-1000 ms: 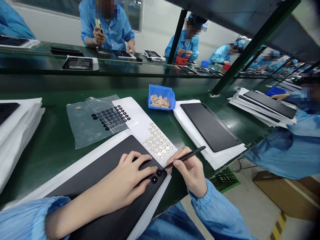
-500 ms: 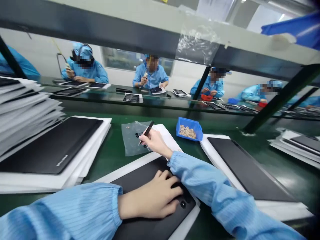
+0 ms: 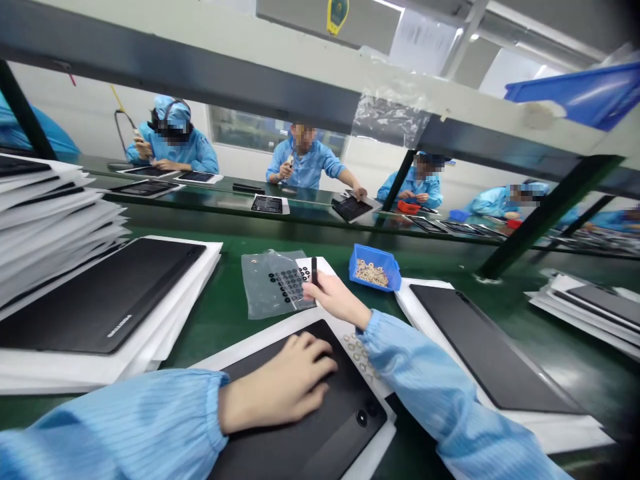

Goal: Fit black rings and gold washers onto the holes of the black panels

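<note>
My left hand point(image 3: 280, 383) rests with loosely spread fingers on the back of a dark tablet point(image 3: 295, 450), which lies on white paper in front of me. Near the tablet's lower right corner is a round camera lens point(image 3: 361, 418). My right hand point(image 3: 340, 299) pinches black tweezers point(image 3: 315, 270), held upright at the right edge of a clear plastic bag point(image 3: 260, 287). Several small black rings point(image 3: 287, 283) show in rows on the bag. Pale rings point(image 3: 356, 350) lie on a white sheet beside my right sleeve.
A blue bin point(image 3: 376, 267) of small tan rings stands behind my right hand. Stacked tablets with paper sheets flank me: one tablet point(image 3: 115, 287) left, another point(image 3: 485, 340) right. Overhead runs a shelf point(image 3: 225, 73). Co-workers in blue sit across the bench.
My right hand has moved right, and the tweezers have turned more upright. My left hand has slid left, away from the lens. Across the bench, a co-worker's arm now reaches out to a tablet.
</note>
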The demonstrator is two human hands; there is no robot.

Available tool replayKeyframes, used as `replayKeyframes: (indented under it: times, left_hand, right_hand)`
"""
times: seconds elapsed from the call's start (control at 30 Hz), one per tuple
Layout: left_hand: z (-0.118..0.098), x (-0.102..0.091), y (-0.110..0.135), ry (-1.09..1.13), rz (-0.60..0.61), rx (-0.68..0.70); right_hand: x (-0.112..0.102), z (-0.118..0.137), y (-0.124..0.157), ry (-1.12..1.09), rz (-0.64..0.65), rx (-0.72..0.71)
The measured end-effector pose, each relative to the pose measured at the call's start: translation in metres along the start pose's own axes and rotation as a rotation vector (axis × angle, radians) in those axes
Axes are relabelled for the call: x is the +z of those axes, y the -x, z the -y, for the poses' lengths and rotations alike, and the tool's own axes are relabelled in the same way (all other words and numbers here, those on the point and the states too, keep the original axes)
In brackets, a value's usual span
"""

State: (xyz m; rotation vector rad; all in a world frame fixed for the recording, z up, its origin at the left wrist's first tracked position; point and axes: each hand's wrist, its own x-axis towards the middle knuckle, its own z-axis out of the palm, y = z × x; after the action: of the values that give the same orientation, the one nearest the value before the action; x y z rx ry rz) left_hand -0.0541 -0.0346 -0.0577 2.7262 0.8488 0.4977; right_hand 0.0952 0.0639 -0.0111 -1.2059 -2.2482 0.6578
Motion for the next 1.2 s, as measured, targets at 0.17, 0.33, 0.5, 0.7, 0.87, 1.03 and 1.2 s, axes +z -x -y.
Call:
replayKeyframes:
  times: [0.17, 0.33, 0.5, 0.7, 0.87, 1.03, 1.2]
  left_hand:
    - [0.04, -0.009, 0.006, -0.139, -0.117, -0.371]
    - [0.057, -0.016, 0.005, -0.107, -0.077, -0.551]
    - [0.056, -0.027, 0.001, 0.01, -0.012, -0.526]
    - [0.031, -0.042, 0.001, 0.132, -0.015, -0.49]
    - [0.018, -0.064, 0.001, 0.158, -0.046, -0.431]
    - [0.054, -0.15, 0.024, 0.01, -0.338, -0.624]
    - [0.127, -0.225, 0.097, -0.11, -0.663, -0.919]
  right_hand:
    - [-0.017, -0.033, 0.05, 0.062, 0.025, 0.207]
    - [-0.003, -0.039, 0.061, 0.043, 0.091, 0.314]
    - [-0.001, -0.037, 0.06, 0.001, 0.143, 0.345]
    - [-0.011, -0.036, 0.063, -0.095, 0.163, 0.241]
    - [-0.011, -0.032, 0.065, -0.301, 0.04, 0.213]
    - [-0.014, -0.028, 0.065, -0.574, -0.158, 0.262]
    - [-0.017, -0.031, 0.064, -0.549, -0.195, 0.257]
